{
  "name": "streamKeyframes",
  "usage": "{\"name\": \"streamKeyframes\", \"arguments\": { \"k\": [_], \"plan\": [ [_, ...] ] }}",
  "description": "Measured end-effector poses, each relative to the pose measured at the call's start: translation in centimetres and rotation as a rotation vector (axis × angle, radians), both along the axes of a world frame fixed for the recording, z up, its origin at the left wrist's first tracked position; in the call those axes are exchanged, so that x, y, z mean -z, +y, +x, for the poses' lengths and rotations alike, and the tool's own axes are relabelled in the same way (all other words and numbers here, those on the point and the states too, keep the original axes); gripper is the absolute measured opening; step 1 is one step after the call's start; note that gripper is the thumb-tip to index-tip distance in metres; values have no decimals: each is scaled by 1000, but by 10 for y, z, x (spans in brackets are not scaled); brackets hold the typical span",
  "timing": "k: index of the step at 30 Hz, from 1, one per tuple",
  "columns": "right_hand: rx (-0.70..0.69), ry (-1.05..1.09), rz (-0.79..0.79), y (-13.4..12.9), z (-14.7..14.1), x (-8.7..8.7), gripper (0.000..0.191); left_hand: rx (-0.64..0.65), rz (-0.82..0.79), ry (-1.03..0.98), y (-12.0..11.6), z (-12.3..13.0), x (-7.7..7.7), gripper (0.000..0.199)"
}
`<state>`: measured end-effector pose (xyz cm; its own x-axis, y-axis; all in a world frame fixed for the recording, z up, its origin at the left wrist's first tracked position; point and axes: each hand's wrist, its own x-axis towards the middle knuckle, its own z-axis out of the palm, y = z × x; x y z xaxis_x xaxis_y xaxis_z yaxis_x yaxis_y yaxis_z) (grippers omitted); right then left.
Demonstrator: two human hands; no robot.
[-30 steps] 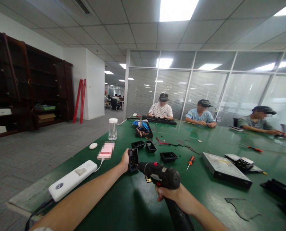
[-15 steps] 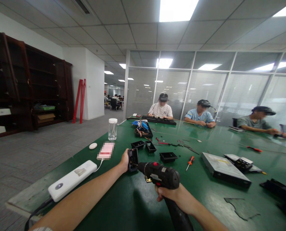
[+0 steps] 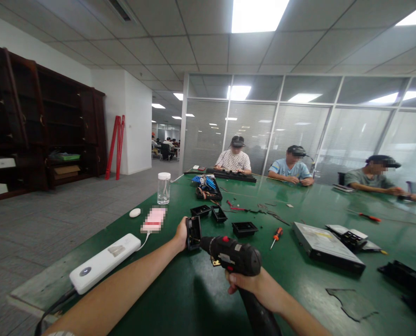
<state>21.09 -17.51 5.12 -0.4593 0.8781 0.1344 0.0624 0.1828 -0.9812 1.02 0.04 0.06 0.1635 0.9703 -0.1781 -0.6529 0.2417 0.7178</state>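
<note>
My left hand (image 3: 182,234) is closed on the edge of a black rectangular plastic housing (image 3: 194,232), tilted up with its hollow side facing right. In my right hand (image 3: 244,281) is a black cordless drill (image 3: 234,254), gripped by its handle. The drill's chuck points left at the housing's open side; whether the bit touches inside cannot be made out. A brass-coloured metal piece (image 3: 216,263) shows just under the drill. Similar black frames lie just beyond: one frame (image 3: 200,211), a second frame (image 3: 219,213) and a third frame (image 3: 244,228).
An orange-handled screwdriver (image 3: 277,235) and a disc drive (image 3: 328,246) lie to the right. On the left are a white power strip (image 3: 106,261), a blurred pink item (image 3: 154,220) and a clear jar (image 3: 163,189). A tray of wires (image 3: 208,186) stands farther back. Three people sit across the table.
</note>
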Motion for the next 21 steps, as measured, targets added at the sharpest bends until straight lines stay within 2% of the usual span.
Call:
{"name": "streamKeyframes", "arguments": {
  "k": [21],
  "plan": [
    [15, -10, -13, -1, 0, -1, 29, -1, -10, 10, 0, -1, 1, 28]
  ]
}}
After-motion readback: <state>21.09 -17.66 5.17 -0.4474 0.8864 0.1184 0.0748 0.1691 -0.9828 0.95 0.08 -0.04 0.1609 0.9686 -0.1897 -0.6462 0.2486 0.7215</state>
